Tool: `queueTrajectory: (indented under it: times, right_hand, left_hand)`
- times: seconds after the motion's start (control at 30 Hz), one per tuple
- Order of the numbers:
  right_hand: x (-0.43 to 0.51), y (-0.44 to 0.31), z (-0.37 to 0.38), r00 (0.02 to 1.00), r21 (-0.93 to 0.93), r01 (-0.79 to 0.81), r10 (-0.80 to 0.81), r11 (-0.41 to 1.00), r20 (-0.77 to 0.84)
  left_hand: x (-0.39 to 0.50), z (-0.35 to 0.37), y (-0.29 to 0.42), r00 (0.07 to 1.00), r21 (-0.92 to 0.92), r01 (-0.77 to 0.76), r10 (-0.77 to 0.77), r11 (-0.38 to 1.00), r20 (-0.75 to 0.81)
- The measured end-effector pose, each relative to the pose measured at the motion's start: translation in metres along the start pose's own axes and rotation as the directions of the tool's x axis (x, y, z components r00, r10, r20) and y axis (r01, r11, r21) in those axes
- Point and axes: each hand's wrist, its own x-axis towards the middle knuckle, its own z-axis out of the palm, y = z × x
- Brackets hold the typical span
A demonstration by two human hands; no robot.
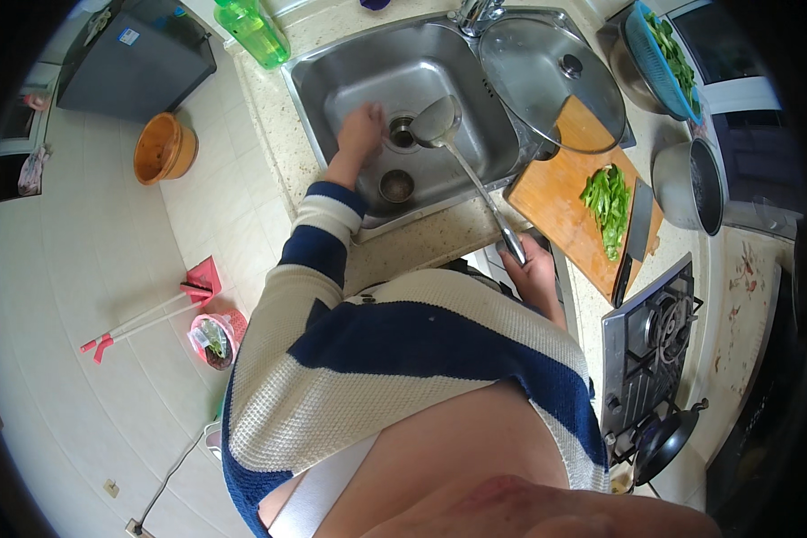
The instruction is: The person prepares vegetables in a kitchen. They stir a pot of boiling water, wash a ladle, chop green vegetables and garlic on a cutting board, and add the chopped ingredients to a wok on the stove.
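My right hand (530, 263) grips the handle of a metal wok spatula (472, 169), whose wide blade hangs over the stainless steel sink (323, 87) near the drain (401, 132). My left hand (363, 134) is over the sink, left of the drain, with its fingers curled; whether anything is in it I cannot tell. Near it a small round dark item (397, 186) lies on the sink floor. A glass pan lid (524, 74) rests over the sink's right edge and partly over a wooden cutting board (551, 191). Cut green vegetable pieces (607, 208) and a cleaver (639, 222) lie on the board.
A green plastic bottle (255, 33) stands left of the sink, below the faucet (474, 17) level. On the right are a blue basket of greens (672, 60), a metal pot (679, 181), a gas hob (645, 343) and a black frying pan (666, 444). A brown tub (165, 148) stands on the floor.
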Motion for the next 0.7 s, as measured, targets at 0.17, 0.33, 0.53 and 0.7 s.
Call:
queueTrajectory:
  times: [0.17,0.33,0.53,0.7]
  right_hand:
    - [0.007,-0.007,-0.003,0.996,-0.072,-0.034,0.04,0.997,0.085]
    - [0.014,-0.016,-0.002,0.993,0.038,0.085,-0.088,0.996,0.073]
    - [0.018,-0.016,-0.003,0.994,0.098,0.076,-0.083,0.992,0.064]
    - [0.026,-0.023,0.003,0.998,0.109,0.044,-0.048,0.993,0.039]
  left_hand:
    - [-0.006,-0.032,0.043,0.948,-0.506,-0.094,0.232,0.857,0.216]
    - [-0.018,-0.014,0.063,0.844,-0.412,-0.481,0.536,0.774,0.022]
    - [-0.042,0.001,0.068,0.738,-0.153,-0.675,0.665,0.722,-0.114]
    - [-0.071,0.007,0.082,0.761,0.01,-0.632,0.623,0.775,-0.181]
